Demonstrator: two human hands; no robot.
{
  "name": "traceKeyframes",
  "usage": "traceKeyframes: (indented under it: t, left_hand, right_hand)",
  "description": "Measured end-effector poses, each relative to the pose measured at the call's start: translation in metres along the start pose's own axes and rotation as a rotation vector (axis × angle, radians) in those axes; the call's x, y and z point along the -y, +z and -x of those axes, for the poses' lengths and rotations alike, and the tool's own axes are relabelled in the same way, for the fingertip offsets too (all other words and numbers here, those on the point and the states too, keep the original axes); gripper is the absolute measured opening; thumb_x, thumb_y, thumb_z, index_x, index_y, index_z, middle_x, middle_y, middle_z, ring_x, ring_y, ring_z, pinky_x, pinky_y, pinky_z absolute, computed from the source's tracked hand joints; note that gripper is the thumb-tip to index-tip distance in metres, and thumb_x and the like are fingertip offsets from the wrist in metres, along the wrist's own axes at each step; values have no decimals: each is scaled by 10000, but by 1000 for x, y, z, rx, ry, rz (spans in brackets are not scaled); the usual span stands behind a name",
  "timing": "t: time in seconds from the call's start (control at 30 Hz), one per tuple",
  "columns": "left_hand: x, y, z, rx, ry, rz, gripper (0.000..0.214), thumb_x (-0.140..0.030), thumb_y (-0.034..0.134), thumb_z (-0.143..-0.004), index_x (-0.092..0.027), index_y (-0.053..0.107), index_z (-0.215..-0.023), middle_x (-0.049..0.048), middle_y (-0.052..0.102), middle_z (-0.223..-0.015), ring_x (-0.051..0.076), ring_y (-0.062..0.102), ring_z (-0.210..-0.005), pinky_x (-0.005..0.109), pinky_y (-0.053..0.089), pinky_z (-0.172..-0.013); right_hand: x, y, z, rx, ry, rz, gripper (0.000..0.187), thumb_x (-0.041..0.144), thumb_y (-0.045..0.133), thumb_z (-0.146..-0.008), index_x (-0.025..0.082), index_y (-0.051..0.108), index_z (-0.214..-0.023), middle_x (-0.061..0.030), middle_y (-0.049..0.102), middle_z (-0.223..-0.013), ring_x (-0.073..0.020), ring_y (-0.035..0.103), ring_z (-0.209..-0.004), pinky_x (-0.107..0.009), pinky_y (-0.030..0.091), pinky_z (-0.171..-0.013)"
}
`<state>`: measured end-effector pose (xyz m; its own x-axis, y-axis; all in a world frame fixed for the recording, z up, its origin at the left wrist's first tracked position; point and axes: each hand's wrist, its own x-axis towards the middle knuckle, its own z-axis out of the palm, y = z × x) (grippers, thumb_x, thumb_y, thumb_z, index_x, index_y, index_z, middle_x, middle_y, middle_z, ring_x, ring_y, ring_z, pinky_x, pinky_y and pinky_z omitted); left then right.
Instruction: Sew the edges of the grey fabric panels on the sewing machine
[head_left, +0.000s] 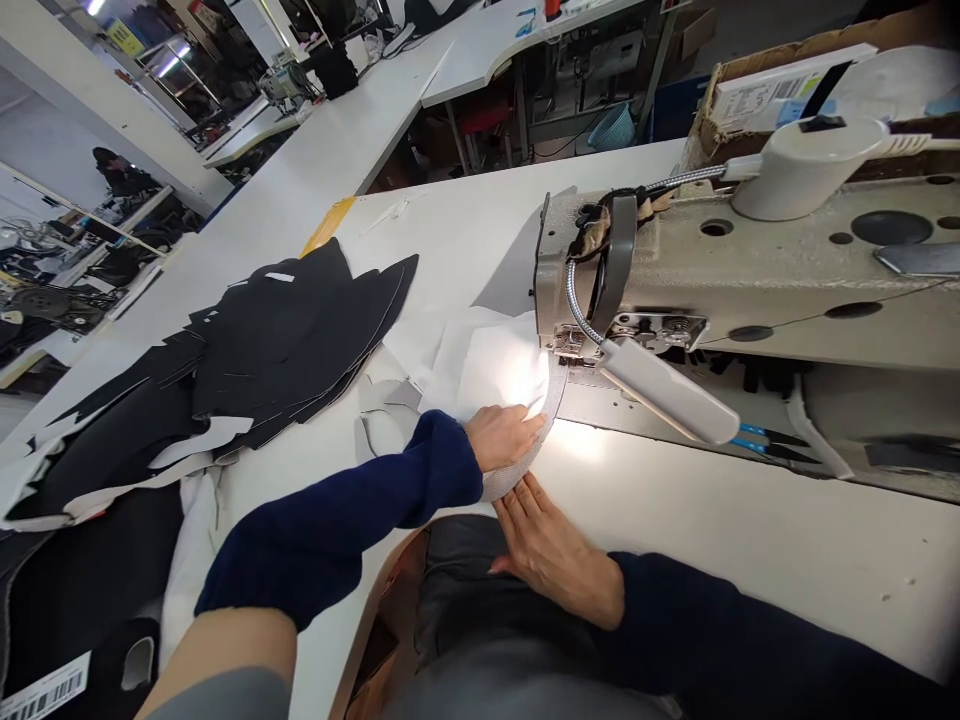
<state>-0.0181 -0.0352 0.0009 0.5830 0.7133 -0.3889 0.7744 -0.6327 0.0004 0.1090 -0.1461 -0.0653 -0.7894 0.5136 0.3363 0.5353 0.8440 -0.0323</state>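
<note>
A white fabric piece (480, 360) with a curved grey mesh strip (557, 385) along its edge lies under the needle end of a sewing machine (574, 345). My left hand (506, 437) is on the fabric, its fingers curled together and gripping near the strip. Just below it, my right hand (551, 550) lies with fingers stretched out, the fingertips touching the strip's outer edge. The strip's near end passes beneath my left hand and is partly hidden. A lamp (667, 390) on a flexible neck lights the needle area.
Stacked black fabric pieces (285, 340) spread over the table on the left, with pale strips among them. Grey scraps (386, 415) lie near my left sleeve. Blue-handled snips (765, 440) rest beneath the machine arm. A cardboard box (705, 140) stands behind the machine.
</note>
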Motion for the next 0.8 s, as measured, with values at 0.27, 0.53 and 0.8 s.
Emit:
traceKeyframes:
  t: [0.27, 0.53, 0.8]
  left_hand:
    - [1, -10, -21, -20, -19, 22, 365, -305, 359, -949, -206, 532, -1254, 86, 625, -996, 243, 639, -806, 343, 509, -661]
    - [9, -21, -49, -67, -52, 74, 317, -253, 410, -909, -184, 624, -1133, 104, 654, -945, 236, 635, -805, 320, 477, -675]
    - [13, -30, -63, -160, -119, 130, 335, -247, 352, -926, -201, 626, -1113, 77, 652, -961, 225, 632, -819, 311, 462, -676]
  right_hand:
    - [-11, -7, -5, 42, 77, -14, 947, 748, 515, -746, -30, 473, -1284, -310, 479, -1301, -409, 419, -1244, -565, 256, -1090]
    - [-42, -5, -4, -12, 72, -12, 838, 716, 490, -788, 23, 518, -1258, -280, 508, -1279, -398, 429, -1232, -540, 289, -1068]
    - [-53, -10, -8, 54, 164, -43, 709, 646, 585, -776, 97, 560, -1224, -242, 541, -1244, -378, 457, -1203, -551, 295, -1063]
